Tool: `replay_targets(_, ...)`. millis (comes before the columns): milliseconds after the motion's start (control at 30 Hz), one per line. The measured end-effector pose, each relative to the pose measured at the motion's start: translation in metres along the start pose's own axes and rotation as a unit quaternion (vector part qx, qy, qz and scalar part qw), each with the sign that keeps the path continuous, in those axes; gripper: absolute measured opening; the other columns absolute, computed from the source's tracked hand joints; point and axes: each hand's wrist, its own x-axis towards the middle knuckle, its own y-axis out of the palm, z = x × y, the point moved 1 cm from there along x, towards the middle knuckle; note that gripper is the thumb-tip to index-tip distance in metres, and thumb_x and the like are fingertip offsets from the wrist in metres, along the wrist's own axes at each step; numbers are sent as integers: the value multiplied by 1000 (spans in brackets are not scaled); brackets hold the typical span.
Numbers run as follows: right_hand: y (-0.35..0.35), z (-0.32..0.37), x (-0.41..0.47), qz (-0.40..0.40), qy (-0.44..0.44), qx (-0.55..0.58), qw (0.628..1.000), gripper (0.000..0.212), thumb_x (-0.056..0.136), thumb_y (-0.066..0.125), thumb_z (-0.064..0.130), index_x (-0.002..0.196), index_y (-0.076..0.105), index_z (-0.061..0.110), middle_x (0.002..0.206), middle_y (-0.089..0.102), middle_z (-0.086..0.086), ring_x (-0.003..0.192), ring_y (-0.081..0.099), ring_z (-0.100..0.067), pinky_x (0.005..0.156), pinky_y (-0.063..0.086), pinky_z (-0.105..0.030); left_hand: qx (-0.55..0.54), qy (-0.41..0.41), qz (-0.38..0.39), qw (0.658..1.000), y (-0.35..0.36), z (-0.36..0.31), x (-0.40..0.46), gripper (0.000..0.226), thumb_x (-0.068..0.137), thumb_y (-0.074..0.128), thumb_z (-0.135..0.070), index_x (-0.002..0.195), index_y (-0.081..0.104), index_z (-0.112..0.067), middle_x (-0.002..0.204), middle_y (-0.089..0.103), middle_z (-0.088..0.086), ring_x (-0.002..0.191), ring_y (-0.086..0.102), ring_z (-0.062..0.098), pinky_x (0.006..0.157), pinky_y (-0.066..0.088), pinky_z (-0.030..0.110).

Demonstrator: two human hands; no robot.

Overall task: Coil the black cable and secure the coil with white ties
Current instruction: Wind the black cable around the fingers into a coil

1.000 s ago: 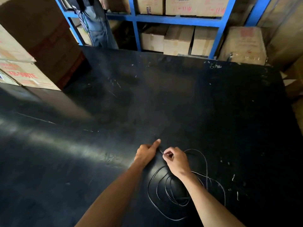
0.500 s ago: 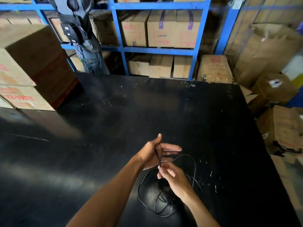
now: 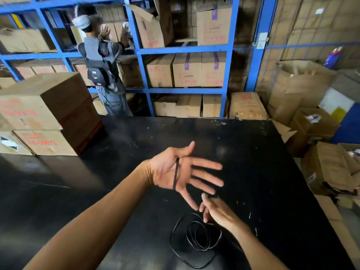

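Observation:
The black cable [image 3: 194, 237] lies in loose loops on the black table [image 3: 253, 162], just in front of me. One end of it runs up across the palm of my left hand [image 3: 175, 172], caught in the crook of the thumb. That hand is raised, palm up, with its fingers spread. My right hand [image 3: 216, 211] is just below it, above the loops, blurred. Its fingertips are together near my left little finger, where a strand rises from the loops. Two thin white slivers [image 3: 250, 215] lie on the table to the right; I cannot tell whether they are ties.
Stacked cardboard boxes [image 3: 44, 117] stand on the table's far left. Behind the table is blue shelving [image 3: 185, 49] full of boxes, with a person [image 3: 101, 67] standing at it, back turned. More open boxes [image 3: 331, 168] are piled on the floor to the right.
Both hands have risen off the table with the cable end. My left hand has turned palm up and spread its fingers, and the view has tilted up toward the shelving.

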Motion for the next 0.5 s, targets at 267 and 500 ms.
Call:
replay_targets(267,-57,99,-20,-173,-161,-45,971,57,88,68,49,58,60,3,41,55,-1,39,55,-16,55,52,-35,24,-101,-360,927,-31,62,-33,78,86,33,-77,152,37,-35,166,19,-5,151,18,33,106,11,83)
replay_targets(500,-6,98,-49,-44,-199,107,973,35,96,55,46,90,68,14,62,56,-3,46,48,-13,53,49,-35,-148,156,-333,918,-39,41,-52,70,95,38,-66,157,29,-34,169,-3,11,152,-7,47,98,14,90)
